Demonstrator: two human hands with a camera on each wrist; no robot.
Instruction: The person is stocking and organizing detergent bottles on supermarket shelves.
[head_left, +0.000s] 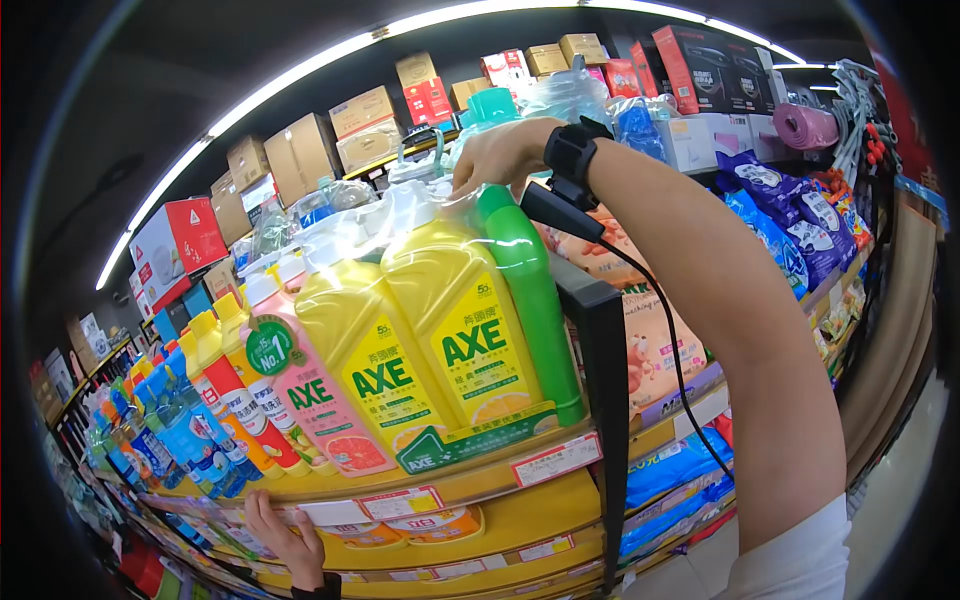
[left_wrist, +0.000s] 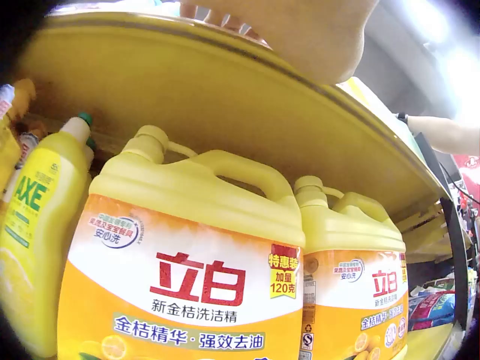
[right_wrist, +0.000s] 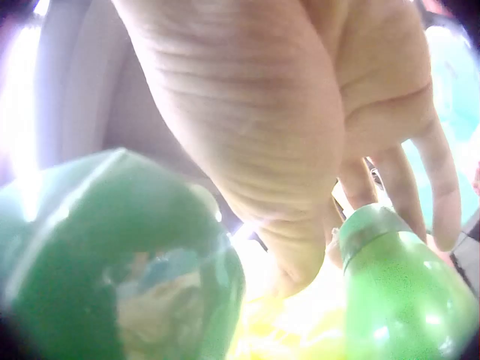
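Observation:
My right hand (head_left: 505, 155) reaches over the tops of a pack of two yellow AXE dish soap bottles (head_left: 450, 330) and a tall green bottle (head_left: 525, 300). Its fingertips point down by the white caps and clear wrap, partly hidden. In the right wrist view the thumb (right_wrist: 289, 225) hangs between two green containers, with straight fingers beyond the green bottle top (right_wrist: 401, 292); I cannot tell whether they pinch anything. My left hand (head_left: 290, 540) rests at the shelf's front edge, fingers extended, just above the orange-labelled dish soap jugs (left_wrist: 184, 262) of the shelf below.
Pink AXE bottles (head_left: 315, 400) and a row of red and blue cleaner bottles (head_left: 200, 430) fill the shelf leftward. A dark shelf post (head_left: 600, 380) stands right of the green bottle, with pink detergent bags (head_left: 655, 340) beyond. Cardboard boxes (head_left: 305, 155) line the top.

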